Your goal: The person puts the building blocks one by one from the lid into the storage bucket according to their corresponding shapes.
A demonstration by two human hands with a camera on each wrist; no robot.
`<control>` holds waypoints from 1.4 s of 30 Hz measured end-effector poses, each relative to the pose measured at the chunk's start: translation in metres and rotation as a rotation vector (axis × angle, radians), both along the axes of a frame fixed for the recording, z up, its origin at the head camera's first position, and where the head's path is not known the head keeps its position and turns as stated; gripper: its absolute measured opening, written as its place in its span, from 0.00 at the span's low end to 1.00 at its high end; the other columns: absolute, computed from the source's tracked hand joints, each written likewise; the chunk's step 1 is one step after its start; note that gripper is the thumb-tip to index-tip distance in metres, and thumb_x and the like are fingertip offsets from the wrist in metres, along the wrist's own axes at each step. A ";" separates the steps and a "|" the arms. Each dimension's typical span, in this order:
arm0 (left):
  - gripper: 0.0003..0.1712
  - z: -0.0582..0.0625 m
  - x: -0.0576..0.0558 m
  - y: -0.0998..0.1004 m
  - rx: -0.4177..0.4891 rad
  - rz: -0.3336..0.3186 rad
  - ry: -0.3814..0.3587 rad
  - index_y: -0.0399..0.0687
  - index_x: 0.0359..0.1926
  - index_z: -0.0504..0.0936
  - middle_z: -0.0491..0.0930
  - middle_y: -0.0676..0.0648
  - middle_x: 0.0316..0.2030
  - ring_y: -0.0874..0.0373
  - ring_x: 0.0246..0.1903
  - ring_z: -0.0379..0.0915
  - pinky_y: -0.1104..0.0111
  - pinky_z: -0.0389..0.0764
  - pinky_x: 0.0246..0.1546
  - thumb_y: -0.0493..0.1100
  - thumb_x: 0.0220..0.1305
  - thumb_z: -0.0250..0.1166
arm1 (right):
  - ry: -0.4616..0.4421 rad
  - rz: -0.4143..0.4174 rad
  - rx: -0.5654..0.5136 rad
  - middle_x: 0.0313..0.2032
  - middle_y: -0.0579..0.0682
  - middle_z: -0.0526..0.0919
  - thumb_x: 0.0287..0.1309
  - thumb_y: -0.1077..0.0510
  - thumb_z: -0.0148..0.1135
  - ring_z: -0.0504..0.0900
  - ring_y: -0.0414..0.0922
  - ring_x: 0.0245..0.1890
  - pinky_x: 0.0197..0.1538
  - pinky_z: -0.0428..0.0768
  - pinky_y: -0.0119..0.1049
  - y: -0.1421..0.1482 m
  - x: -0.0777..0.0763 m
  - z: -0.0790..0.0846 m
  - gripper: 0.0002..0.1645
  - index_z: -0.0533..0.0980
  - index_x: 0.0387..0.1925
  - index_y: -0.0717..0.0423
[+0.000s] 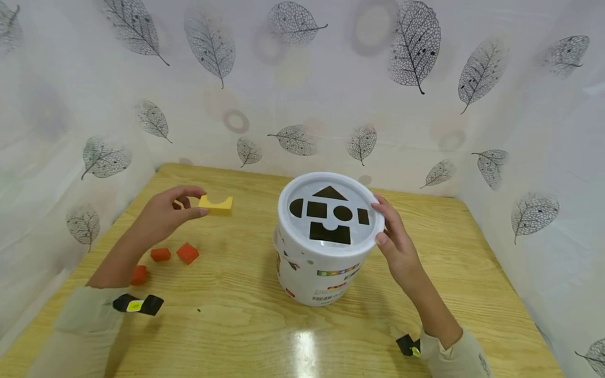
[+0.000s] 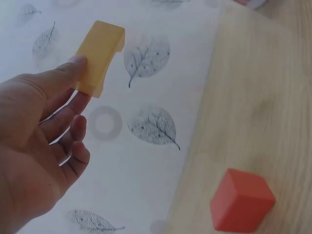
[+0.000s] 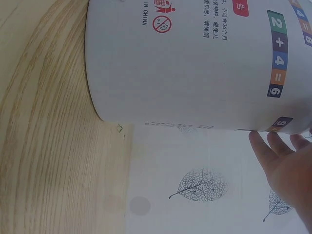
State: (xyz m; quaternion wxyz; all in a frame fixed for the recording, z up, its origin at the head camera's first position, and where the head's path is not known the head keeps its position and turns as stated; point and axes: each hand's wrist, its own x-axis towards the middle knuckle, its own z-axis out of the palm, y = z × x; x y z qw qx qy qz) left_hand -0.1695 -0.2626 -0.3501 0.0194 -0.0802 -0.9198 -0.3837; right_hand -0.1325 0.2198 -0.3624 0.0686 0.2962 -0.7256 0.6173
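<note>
A yellow wooden block with a curved notch in its upper edge is pinched between the thumb and fingers of my left hand, raised at the left. In the left wrist view the same block shows its flat long face. A white bucket stands upright right of centre, its lid cut with dark shaped holes, one of them a notched rectangle. My right hand rests at the lid's right edge, thumb and fingertips touching the rim. In the right wrist view, fingertips lie against the bucket's printed side.
Several red blocks lie on the wooden table near my left forearm: a square-faced one, a smaller one and another beside the sleeve. A pale leaf-patterned curtain encloses the back and sides of the table.
</note>
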 end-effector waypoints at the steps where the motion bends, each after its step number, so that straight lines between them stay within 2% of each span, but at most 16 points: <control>1: 0.30 0.002 0.000 0.002 0.000 -0.006 0.008 0.55 0.63 0.76 0.76 0.47 0.46 0.52 0.42 0.67 0.67 0.73 0.37 0.62 0.66 0.66 | 0.001 -0.001 0.002 0.79 0.55 0.46 0.78 0.52 0.47 0.59 0.44 0.75 0.65 0.72 0.28 0.000 0.000 0.000 0.32 0.55 0.76 0.58; 5: 0.29 0.014 0.002 0.013 0.020 -0.001 0.017 0.57 0.62 0.77 0.76 0.47 0.46 0.51 0.41 0.68 0.65 0.73 0.38 0.62 0.65 0.67 | -0.005 -0.005 0.005 0.79 0.53 0.47 0.78 0.51 0.47 0.60 0.45 0.75 0.64 0.73 0.28 -0.001 0.001 0.000 0.32 0.56 0.76 0.57; 11: 0.28 0.033 0.009 0.027 0.059 0.019 0.019 0.59 0.62 0.77 0.73 0.45 0.43 0.49 0.40 0.67 0.63 0.75 0.34 0.63 0.65 0.67 | -0.007 -0.004 -0.005 0.79 0.52 0.47 0.78 0.49 0.48 0.61 0.48 0.75 0.64 0.74 0.29 -0.002 0.001 0.000 0.33 0.56 0.76 0.58; 16: 0.29 0.050 0.013 0.044 0.088 0.022 0.023 0.60 0.63 0.77 0.73 0.46 0.44 0.50 0.40 0.68 0.64 0.75 0.32 0.62 0.64 0.67 | -0.006 -0.015 0.007 0.79 0.53 0.48 0.78 0.50 0.49 0.57 0.46 0.76 0.65 0.72 0.28 -0.004 0.001 0.003 0.33 0.56 0.76 0.57; 20: 0.28 0.060 0.015 0.060 0.104 -0.026 0.066 0.57 0.62 0.77 0.74 0.46 0.44 0.50 0.40 0.68 0.65 0.73 0.32 0.59 0.64 0.69 | 0.003 -0.018 0.019 0.79 0.54 0.47 0.78 0.52 0.48 0.52 0.48 0.78 0.65 0.71 0.28 -0.004 0.000 0.002 0.32 0.56 0.76 0.58; 28: 0.25 0.072 0.021 0.098 0.155 -0.120 0.136 0.56 0.59 0.79 0.78 0.51 0.45 0.54 0.41 0.67 0.64 0.69 0.36 0.55 0.64 0.71 | 0.003 0.003 -0.001 0.79 0.56 0.46 0.78 0.50 0.48 0.58 0.45 0.76 0.64 0.73 0.29 -0.003 -0.001 0.000 0.33 0.55 0.76 0.57; 35: 0.24 0.075 0.024 0.130 0.202 -0.217 0.151 0.55 0.56 0.81 0.80 0.54 0.48 0.54 0.45 0.67 0.59 0.68 0.42 0.51 0.60 0.74 | 0.024 -0.012 -0.009 0.79 0.57 0.48 0.78 0.53 0.48 0.57 0.44 0.76 0.64 0.72 0.27 -0.005 0.000 0.001 0.31 0.57 0.75 0.59; 42: 0.23 0.074 0.025 0.158 0.229 -0.317 0.196 0.53 0.52 0.83 0.81 0.56 0.47 0.52 0.43 0.67 0.59 0.68 0.39 0.50 0.56 0.78 | 0.039 -0.036 -0.012 0.79 0.54 0.50 0.77 0.55 0.48 0.57 0.43 0.76 0.64 0.72 0.27 -0.004 0.001 0.001 0.30 0.58 0.74 0.59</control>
